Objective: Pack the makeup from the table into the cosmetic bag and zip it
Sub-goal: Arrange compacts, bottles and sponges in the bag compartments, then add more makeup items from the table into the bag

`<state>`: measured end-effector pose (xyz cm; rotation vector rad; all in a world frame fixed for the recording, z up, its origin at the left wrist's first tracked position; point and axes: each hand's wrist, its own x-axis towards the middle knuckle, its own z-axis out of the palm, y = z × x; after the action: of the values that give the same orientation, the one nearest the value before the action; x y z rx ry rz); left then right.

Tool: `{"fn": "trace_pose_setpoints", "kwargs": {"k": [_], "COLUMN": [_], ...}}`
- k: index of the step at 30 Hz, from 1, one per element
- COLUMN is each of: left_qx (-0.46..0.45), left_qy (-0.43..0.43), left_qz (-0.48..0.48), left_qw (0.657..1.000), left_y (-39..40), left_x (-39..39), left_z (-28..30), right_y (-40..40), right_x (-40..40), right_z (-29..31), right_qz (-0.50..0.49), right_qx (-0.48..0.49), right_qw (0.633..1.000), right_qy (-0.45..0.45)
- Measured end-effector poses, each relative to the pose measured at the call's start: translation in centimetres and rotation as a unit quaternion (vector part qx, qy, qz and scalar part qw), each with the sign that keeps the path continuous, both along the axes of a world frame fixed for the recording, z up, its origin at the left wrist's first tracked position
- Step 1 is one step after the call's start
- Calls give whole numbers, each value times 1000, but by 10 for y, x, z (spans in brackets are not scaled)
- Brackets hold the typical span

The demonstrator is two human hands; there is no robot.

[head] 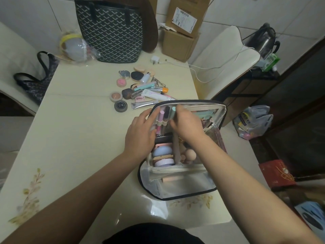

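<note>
The cosmetic bag (182,150) lies open on the counter (79,138), with more makeup (140,88) piled just beyond it. The right hand (186,124) has its grip closed on a teal tube (174,111) at the lid's slots, while the left hand (140,132), fingers straight, steadies the lid. I'd slide the tube straight down beside the pink one (161,115), keeping the lid braced.

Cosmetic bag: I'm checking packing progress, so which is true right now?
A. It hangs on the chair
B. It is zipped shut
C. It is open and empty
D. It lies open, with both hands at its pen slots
D: the cosmetic bag lies unzipped on the table, already holding compacts, while the left hand and right hand work at its upper slots.
</note>
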<state>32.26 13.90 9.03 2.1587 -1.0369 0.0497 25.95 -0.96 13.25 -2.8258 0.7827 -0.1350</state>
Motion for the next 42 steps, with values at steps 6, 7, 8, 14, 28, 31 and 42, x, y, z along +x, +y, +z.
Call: {"fn": "trace_pose_setpoints", "kwargs": {"k": [6, 7, 8, 14, 28, 31, 42], "left_qx": [-12, -10, -8, 49, 195, 207, 261], "left_qy": [121, 142, 159, 248, 306, 269, 249], "left_qz": [6, 7, 6, 2, 141, 167, 336], "left_qw": [993, 990, 987, 968, 921, 926, 870], "left_y": [12, 13, 13, 12, -8, -8, -9], "left_x": [-9, -9, -9, -13, -33, -31, -73], "left_z": [-18, -20, -23, -37, -61, -67, -73], "right_y": [7, 7, 6, 2, -76, -92, -153], "right_x": [-17, -18, -18, -15, -152, -147, -106], "right_z": [-13, -15, -18, -26, -59, -57, -62], "right_qz": [23, 21, 20, 3, -309, -242, 52], "right_qx": [27, 34, 37, -15, 453, 552, 555], "right_qw": [973, 972, 974, 991, 835, 798, 829], "right_qy": [-230, -231, -223, -132, -50, -10, 45]}}
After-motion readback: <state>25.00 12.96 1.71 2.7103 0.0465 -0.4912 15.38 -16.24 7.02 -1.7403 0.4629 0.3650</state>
